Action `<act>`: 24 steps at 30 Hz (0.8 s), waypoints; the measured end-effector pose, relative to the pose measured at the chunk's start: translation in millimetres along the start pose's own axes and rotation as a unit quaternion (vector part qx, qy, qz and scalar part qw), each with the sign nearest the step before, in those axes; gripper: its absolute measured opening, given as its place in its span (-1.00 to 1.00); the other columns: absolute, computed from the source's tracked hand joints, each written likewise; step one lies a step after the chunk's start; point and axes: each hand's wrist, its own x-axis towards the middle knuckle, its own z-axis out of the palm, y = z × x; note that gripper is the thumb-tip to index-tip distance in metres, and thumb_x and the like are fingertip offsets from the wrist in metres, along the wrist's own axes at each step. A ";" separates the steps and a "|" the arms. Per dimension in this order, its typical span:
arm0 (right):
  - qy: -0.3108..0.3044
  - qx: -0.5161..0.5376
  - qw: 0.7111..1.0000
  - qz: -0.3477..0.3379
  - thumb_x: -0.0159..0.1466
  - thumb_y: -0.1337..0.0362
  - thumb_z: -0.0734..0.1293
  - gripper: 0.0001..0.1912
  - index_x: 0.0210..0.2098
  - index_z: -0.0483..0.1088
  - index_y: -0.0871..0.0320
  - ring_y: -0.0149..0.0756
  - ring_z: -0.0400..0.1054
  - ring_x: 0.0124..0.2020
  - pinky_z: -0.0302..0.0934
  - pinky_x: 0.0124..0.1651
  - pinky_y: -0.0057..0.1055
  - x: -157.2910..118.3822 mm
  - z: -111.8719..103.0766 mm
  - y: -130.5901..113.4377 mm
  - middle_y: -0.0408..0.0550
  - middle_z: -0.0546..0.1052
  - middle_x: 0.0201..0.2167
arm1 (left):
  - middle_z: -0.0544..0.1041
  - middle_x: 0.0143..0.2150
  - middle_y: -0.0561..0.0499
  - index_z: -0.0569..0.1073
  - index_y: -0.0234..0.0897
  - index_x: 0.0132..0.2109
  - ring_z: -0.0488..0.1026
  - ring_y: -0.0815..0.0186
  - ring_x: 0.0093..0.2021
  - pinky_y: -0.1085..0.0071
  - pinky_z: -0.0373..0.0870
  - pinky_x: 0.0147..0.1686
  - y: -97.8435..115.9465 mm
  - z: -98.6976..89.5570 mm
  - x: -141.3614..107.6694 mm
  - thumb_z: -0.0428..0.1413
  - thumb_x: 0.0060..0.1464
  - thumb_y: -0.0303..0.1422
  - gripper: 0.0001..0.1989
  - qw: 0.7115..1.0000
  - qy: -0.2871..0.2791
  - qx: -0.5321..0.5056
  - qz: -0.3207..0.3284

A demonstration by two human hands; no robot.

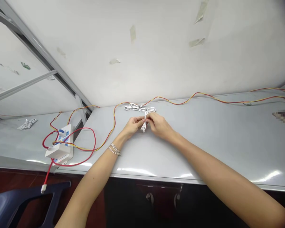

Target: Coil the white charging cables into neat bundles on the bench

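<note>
1 folded white cable (143,127) is being held over the grey tabletop (192,129): the left hand (131,126) is pinching it near its middle, and the right hand (159,125) is grasping it there. Just behind, other tied white cables (131,108) are lying. A red-and-yellow wire (197,92) is running along the wall (156,69), and at left, a white power strip (69,130) is resting.

A grey table (223,126) stands against a tape-marked white wall (156,63).
</note>
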 end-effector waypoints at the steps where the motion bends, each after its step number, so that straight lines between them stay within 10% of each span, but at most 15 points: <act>1: 0.006 0.001 1.000 -0.001 0.35 0.34 0.15 -0.87 -0.32 0.26 0.12 -0.27 0.30 -0.34 0.22 -0.23 -0.32 0.2 0.0 -0.7 -0.04 0.44 -0.36 | 0.57 -0.28 -0.09 0.60 -0.37 -0.10 0.45 0.33 -0.30 0.43 0.32 -0.26 -0.1 -0.6 0.0 0.33 0.00 -0.10 -0.56 1.000 -0.006 -0.011 -0.005; 11: 0.049 0.134 0.985 0.100 0.23 0.25 0.35 -0.87 -0.24 0.45 0.15 -0.24 0.48 -0.32 0.36 -0.20 -0.26 -0.2 7.9 6.4 -0.01 0.60 -0.30 | 0.58 -0.26 -0.13 0.57 -0.44 -0.17 0.49 0.32 -0.28 0.40 0.36 -0.18 -0.8 1.0 3.0 0.41 -0.14 -0.17 -0.54 0.997 0.032 -0.065 -0.018; 24: 0.018 -0.023 0.999 -0.016 0.30 0.40 0.24 -0.86 -0.31 0.44 0.13 -0.28 0.36 -0.36 0.28 -0.21 -0.31 0.2 -0.4 4.2 -0.02 0.51 -0.32 | 0.54 -0.38 -0.04 0.58 -0.43 -0.21 0.41 0.40 -0.40 0.47 0.31 -0.33 5.0 3.2 0.0 0.40 -0.13 -0.17 -0.58 0.996 0.041 -0.068 -0.030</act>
